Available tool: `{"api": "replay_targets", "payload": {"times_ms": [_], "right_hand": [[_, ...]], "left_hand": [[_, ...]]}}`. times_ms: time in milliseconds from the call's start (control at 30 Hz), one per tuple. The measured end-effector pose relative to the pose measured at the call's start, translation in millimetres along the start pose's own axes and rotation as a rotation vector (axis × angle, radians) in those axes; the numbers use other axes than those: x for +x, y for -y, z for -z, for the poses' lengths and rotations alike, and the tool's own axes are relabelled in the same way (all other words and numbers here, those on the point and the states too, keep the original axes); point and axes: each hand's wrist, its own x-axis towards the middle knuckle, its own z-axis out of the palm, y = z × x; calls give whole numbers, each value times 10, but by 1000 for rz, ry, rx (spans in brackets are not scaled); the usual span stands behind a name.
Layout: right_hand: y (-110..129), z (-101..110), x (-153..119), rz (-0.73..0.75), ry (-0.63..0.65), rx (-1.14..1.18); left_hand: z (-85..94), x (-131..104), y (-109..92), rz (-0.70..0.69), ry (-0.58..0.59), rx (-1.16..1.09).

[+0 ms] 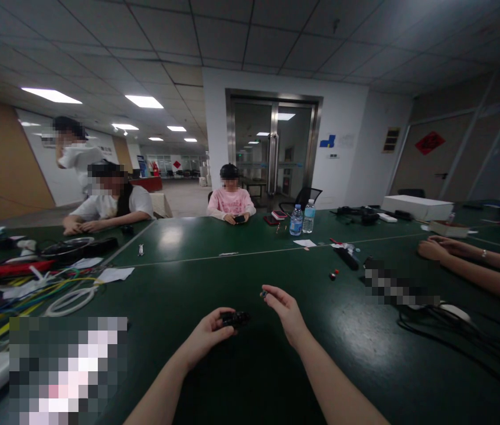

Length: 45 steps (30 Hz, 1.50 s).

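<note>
My left hand (212, 328) is closed on a small black object (235, 319), held low over the green table between thumb and fingers; its exact kind is too dark to make out. To its right, my right hand (284, 310) pinches a tiny part (263, 293) with a light and a dark patch between thumb and fingertips. That part is too small to name. A gap separates the two hands. Just beyond the right hand, a small red and black piece (333, 275) lies on the tabletop.
Cables and wires (72, 301) crowd the left side. Two water bottles (301, 219) stand at the far edge. A co-worker's hands (435, 249) rest at the right, near a black cable (453, 342) and a white box (418, 208). A person in pink (231, 202) sits opposite.
</note>
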Motion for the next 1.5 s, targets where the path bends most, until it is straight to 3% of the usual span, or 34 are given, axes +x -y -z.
{"api": "replay_targets", "payload": {"times_ms": [467, 700, 900, 1133, 1500], "right_hand": [[17, 64, 36, 42, -81, 48], [6, 30, 30, -17, 40, -71], [89, -139, -97, -34, 198, -161], [58, -309, -178, 104, 252, -326], [13, -328, -171, 41, 350, -446]], "left_hand": [[5, 22, 28, -10, 6, -8], [10, 18, 18, -16, 21, -10], [4, 18, 22, -24, 17, 0], [20, 53, 68, -80, 54, -41], [26, 61, 95, -75, 38, -30]]}}
